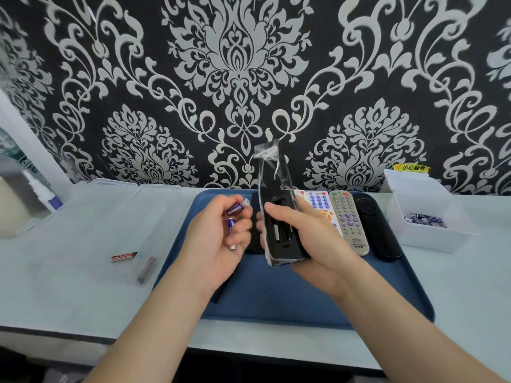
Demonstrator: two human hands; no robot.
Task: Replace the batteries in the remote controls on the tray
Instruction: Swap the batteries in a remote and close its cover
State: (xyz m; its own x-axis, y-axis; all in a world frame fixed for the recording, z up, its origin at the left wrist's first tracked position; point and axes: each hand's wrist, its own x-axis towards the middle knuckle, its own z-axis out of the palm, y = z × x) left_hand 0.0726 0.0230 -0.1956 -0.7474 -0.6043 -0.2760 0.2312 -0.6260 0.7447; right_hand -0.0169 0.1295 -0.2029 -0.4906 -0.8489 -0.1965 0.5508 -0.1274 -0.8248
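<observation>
- Above the blue tray (276, 297), the right hand (312, 239) grips a black remote (278, 214) that is wrapped in clear film. The thumb lies across its back and the fingertips curl round to its left edge.
- The remote's back faces the camera, with the open battery bay (279, 230) in its lower half. The slots look empty, but glare on the film makes this uncertain.
- The remote's long axis runs from the near end in the palm up and away toward the wall, tilted a little left at the top. The bay's slots follow that same line.
- The left hand (218, 239) is just left of the remote, apart from it, and holds two purple cells.
- Thumb and forefinger pinch the upper battery (237, 209), which slants up and to the right with its tip close to the remote's left edge.
- The lower battery (231, 230) lies along the curled fingers, roughly parallel to the bay.
- The left hand is the nearer one to load with. My judgement is that the pinched cell must swing round to match the slot's axis and then travel right, with polarity checked against the springs, which cannot be made out here.
- Three more remotes lie side by side on the tray's far right: white (320, 205), grey (349, 225) and black (377, 228).
- A clear bin (431, 241) of cells stands beyond them, off the tray.
</observation>
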